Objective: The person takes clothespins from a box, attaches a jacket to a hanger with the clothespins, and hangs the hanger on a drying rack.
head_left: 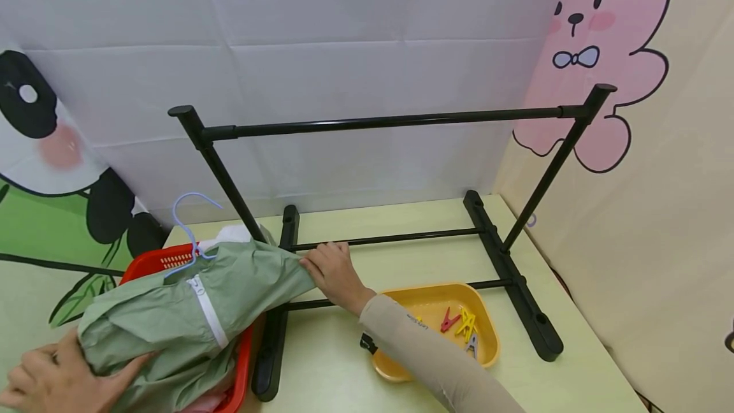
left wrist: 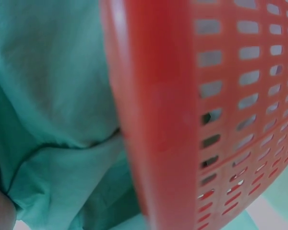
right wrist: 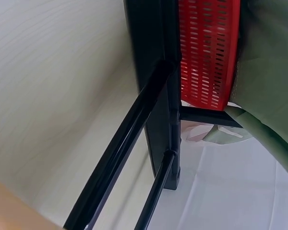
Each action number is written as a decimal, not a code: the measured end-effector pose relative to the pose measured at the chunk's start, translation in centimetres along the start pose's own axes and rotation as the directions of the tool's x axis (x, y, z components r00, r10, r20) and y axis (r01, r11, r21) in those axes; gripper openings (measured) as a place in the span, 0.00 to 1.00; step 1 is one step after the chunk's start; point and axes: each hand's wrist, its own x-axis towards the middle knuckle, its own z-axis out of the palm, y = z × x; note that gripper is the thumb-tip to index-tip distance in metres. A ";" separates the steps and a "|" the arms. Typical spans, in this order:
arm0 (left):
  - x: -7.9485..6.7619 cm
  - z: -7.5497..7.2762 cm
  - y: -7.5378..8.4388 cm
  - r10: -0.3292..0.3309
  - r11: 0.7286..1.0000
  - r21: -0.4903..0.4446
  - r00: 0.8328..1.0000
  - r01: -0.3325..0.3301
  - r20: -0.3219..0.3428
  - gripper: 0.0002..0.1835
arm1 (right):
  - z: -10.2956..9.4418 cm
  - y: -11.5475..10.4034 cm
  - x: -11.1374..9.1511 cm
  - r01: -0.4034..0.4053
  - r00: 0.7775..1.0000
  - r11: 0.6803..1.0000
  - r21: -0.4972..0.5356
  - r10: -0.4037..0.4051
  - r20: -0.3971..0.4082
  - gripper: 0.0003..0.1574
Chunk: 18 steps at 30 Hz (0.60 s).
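Note:
A sage-green jacket (head_left: pixel 252 279) with a white zipper lies spread over the red basket (head_left: pixel 151 263). A light purple hanger (head_left: pixel 182 222) sits at its neck, its hook sticking up. My right hand (head_left: pixel 338 276) pinches the end of one sleeve and draws it out to the right. At the other side my left hand (head_left: pixel 63 375) holds the jacket's left edge, thumb lying over the cloth; some of its fingers are hidden. The left wrist view shows green cloth (left wrist: pixel 53 96) against the basket's rim (left wrist: pixel 153 115).
A black garment rack (head_left: pixel 378 123) stands on the pale table (head_left: pixel 332 362), its left foot beside the basket. Under my right forearm is a yellow tray (head_left: pixel 487 336) with small clothespins (head_left: pixel 450 319). White cloth (head_left: pixel 237 232) shows behind the jacket.

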 end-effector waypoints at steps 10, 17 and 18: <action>-0.2 -0.2 0.4 -0.025 0.999 0.022 1.000 0.025 0.016 0.81 | 0.0 0.3 -0.4 0.011 1.000 1.000 -0.024 -0.010 0.015 0.23; -0.3 -0.2 0.5 0.020 1.000 -0.015 0.998 -0.021 -0.057 0.79 | 0.0 0.6 -0.6 -0.011 0.998 1.000 -0.015 0.012 0.059 0.27; -0.3 -0.1 0.5 0.028 0.999 -0.021 0.997 -0.030 -0.070 0.78 | 0.0 0.6 -0.6 -0.012 0.998 1.000 -0.012 0.013 0.064 0.27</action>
